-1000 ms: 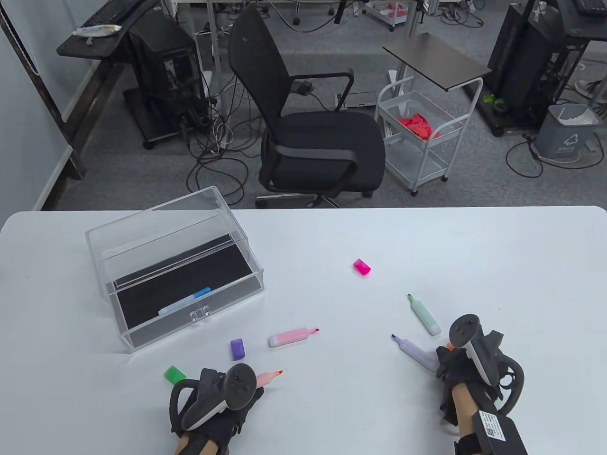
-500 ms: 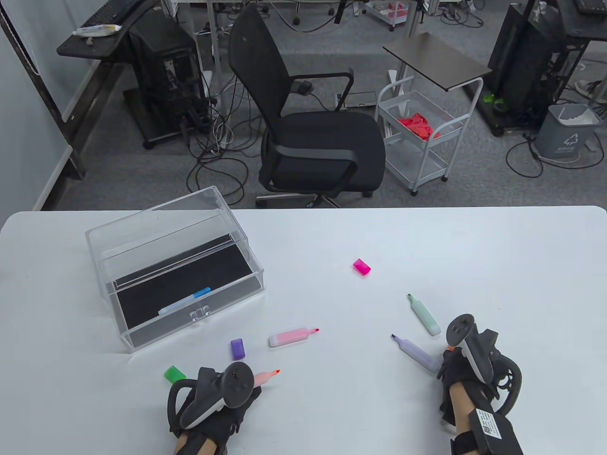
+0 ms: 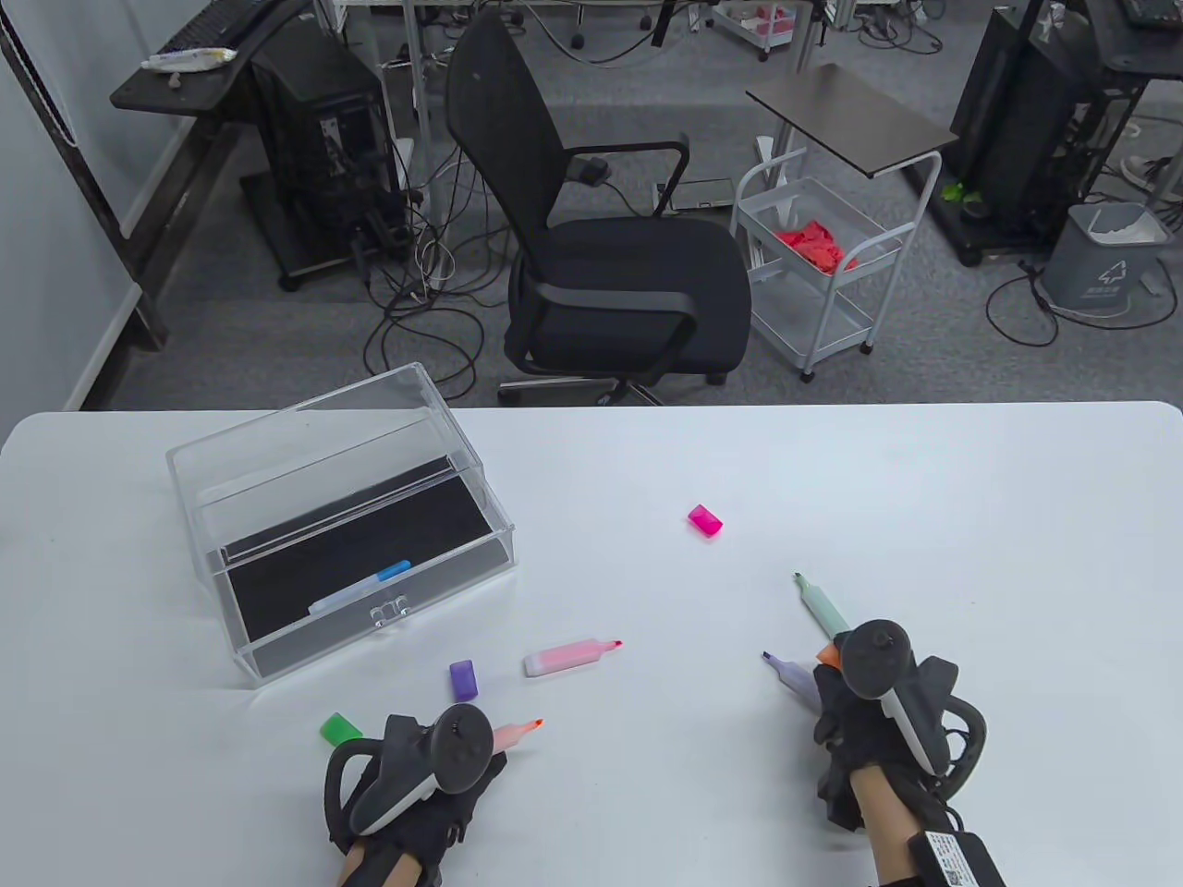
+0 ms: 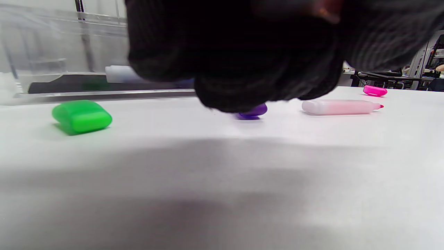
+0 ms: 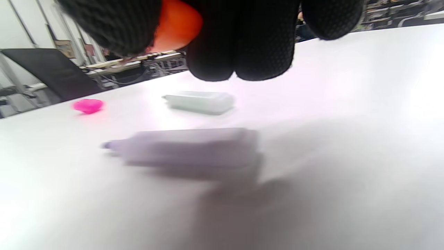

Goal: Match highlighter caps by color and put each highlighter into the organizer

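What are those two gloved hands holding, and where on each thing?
Left hand grips an uncapped orange-tipped highlighter by its rear barrel. Right hand holds a small orange cap between its fingers.

Green cap (image 4: 82, 116), purple cap (image 4: 252, 111) and pink highlighter (image 4: 340, 107) lie on the table (image 4: 222, 180).

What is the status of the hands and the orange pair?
Left hand grips orange highlighter. Right hand holds orange cap. Not yet capped; nothing between them.

Black knit gloves (image 3: 859, 730) — grey-white trackers (image 3: 444, 758)
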{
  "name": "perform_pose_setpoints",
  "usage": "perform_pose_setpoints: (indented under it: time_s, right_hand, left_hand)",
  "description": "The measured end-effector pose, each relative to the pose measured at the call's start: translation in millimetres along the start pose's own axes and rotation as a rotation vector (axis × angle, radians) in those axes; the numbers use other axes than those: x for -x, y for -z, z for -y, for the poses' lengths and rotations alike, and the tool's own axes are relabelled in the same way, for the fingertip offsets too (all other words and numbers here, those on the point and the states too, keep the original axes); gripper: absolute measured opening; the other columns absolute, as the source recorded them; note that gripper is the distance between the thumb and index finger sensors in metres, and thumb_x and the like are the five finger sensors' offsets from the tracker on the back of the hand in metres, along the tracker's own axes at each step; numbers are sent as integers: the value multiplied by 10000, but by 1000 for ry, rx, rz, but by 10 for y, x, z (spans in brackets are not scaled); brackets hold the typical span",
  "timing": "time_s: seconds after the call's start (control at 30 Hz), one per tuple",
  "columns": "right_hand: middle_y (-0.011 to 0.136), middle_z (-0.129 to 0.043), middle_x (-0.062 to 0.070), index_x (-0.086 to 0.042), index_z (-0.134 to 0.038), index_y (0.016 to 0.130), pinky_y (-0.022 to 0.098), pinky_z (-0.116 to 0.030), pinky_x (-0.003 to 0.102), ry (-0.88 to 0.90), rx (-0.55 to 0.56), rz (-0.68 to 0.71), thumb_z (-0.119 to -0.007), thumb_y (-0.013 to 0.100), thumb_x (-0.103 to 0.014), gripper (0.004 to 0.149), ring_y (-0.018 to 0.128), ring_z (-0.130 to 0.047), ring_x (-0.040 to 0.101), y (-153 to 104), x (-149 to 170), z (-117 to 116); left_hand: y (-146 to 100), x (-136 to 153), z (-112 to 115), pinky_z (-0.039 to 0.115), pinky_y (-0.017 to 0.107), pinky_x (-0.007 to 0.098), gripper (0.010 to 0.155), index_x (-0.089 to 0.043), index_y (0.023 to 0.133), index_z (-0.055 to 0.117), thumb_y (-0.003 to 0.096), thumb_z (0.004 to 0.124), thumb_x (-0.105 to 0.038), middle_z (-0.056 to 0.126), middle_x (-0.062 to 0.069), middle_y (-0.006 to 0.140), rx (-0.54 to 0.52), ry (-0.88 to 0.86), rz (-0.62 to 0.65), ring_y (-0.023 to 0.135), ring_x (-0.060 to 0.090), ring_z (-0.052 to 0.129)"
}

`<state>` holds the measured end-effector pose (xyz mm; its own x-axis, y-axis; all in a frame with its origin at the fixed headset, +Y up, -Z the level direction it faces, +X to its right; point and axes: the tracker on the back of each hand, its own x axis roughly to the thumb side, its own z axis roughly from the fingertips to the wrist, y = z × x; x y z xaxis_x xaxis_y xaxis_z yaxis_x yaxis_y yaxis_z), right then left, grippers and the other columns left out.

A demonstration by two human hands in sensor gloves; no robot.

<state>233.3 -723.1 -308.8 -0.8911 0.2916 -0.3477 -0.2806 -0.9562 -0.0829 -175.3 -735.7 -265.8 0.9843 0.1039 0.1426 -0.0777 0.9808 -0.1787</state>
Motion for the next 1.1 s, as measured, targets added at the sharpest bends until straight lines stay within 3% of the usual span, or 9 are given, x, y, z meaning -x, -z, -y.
perform_pose_setpoints:
  time_s: [0.2, 0.63, 1.1]
  right_hand:
    - [802, -929, 79, -267, -790, 880, 605, -664, 595, -29, 26, 157, -840, 388, -406, 514, 714, -934, 280, -210, -355, -122]
    - [780, -959, 71, -264, -829, 855, 591, -688, 583, 193, -69, 363, -864, 376, -402, 500, 697, -962, 265, -596, -989, -217]
    - [815, -928, 71, -292, -822, 857, 599, -668, 583, 395, -172, 535, -846, 390, -387, 477, 730, -932, 273, -802, -1224, -429]
  left_hand:
    - [12, 4, 16, 892, 355, 305, 516, -339, 874, 747, 431, 706, -601, 911, -167, 575, 2, 7, -7, 384, 90, 1008]
    - [20, -9, 26, 888, 365, 306, 512, -343, 877, 740, 434, 705, -597, 902, -167, 583, 13, 0, -4, 396, 90, 1000]
    - [25, -47, 38, 887, 369, 307, 505, -346, 871, 739, 435, 704, -598, 899, -169, 587, 15, 9, 11, 402, 91, 999]
